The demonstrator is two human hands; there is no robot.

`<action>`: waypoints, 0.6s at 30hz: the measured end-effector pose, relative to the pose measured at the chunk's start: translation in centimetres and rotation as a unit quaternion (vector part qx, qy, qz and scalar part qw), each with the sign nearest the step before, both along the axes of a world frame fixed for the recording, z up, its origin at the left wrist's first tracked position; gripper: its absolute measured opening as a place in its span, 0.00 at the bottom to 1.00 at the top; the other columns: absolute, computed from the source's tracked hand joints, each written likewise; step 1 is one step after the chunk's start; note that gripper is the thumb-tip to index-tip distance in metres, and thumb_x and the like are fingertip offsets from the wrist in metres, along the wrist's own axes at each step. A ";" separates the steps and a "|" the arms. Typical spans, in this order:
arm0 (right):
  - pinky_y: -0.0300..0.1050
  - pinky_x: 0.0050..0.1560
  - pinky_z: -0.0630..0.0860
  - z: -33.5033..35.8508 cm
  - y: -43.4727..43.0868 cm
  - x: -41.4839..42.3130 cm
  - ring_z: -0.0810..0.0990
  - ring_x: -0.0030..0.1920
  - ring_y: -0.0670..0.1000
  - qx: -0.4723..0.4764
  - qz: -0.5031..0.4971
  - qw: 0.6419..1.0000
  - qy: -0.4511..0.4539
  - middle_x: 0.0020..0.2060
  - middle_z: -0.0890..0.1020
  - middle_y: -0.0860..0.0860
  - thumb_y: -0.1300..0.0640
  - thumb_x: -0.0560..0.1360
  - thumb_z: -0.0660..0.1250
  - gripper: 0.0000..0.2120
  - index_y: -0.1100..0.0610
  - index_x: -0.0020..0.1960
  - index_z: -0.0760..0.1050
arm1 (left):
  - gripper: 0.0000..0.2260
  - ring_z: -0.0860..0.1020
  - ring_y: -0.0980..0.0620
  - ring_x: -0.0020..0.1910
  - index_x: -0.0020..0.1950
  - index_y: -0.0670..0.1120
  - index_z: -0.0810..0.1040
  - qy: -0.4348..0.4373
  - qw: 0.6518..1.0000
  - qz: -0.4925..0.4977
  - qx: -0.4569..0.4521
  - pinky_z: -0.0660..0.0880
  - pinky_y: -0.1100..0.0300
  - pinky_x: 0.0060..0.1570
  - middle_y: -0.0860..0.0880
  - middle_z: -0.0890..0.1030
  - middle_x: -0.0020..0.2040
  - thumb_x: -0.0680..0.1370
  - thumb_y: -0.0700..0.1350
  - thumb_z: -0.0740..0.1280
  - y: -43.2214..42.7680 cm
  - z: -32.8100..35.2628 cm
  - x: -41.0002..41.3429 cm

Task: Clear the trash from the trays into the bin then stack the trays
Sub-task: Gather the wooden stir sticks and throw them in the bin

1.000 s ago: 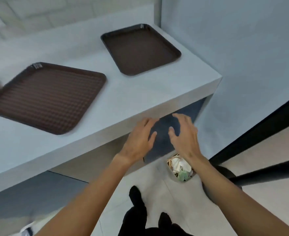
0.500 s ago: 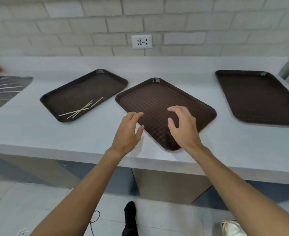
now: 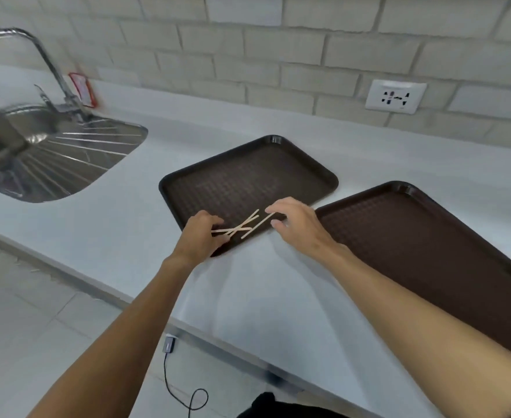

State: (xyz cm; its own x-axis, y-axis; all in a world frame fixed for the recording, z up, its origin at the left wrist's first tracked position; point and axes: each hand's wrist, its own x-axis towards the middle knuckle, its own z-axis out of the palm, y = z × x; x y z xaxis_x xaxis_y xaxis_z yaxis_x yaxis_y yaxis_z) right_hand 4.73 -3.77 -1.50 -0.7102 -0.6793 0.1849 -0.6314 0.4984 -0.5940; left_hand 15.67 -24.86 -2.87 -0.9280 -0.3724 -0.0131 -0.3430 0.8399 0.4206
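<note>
Wooden stir sticks [image 3: 242, 226] (light, stiff, brittle) suit an end pinch: left hand [image 3: 201, 233] pinches them, right hand [image 3: 296, 221] hovers open-fingered.

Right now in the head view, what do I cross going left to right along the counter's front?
Sink → left hand → wooden sticks → right hand → second tray. The tray under the sticks spans both hands, so it is left out.
</note>
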 end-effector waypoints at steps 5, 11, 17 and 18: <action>0.50 0.68 0.61 -0.2 -3.9 -3.3 0.72 0.66 0.48 0.113 0.034 0.993 -0.011 0.62 0.77 0.46 0.59 0.76 0.70 0.17 0.49 0.64 0.78 | 0.08 0.76 0.53 0.47 0.52 0.48 0.85 0.017 0.999 -0.027 0.029 0.70 0.63 0.49 0.52 0.78 0.47 0.73 0.45 0.75 -2.3 -1.0 -2.3; 0.52 0.68 0.63 0.0 -5.9 -5.1 0.70 0.65 0.50 0.207 0.076 0.974 -0.045 0.62 0.74 0.48 0.54 0.75 0.72 0.22 0.48 0.68 0.76 | 0.07 0.75 0.56 0.39 0.42 0.50 0.81 -0.019 0.995 -0.076 0.061 0.66 0.72 0.38 0.56 0.77 0.40 0.77 0.40 0.70 -4.1 -1.0 -4.4; 0.53 0.59 0.75 -1.5 -6.5 -6.2 0.78 0.49 0.47 0.146 0.036 0.988 -0.022 0.46 0.79 0.45 0.54 0.75 0.72 0.05 0.52 0.50 0.85 | 0.08 0.77 0.50 0.43 0.45 0.46 0.77 -0.077 0.992 -0.078 0.057 0.77 0.58 0.46 0.49 0.79 0.44 0.79 0.35 0.62 -4.9 -0.6 -6.0; 0.52 0.57 0.76 -1.7 -6.5 -6.2 0.77 0.47 0.47 0.135 0.024 0.990 -0.020 0.44 0.79 0.45 0.55 0.75 0.72 0.04 0.53 0.48 0.85 | 0.08 0.78 0.50 0.42 0.45 0.46 0.76 -0.077 0.992 -0.073 0.065 0.77 0.56 0.47 0.49 0.79 0.44 0.79 0.35 0.61 -5.2 -0.5 -6.0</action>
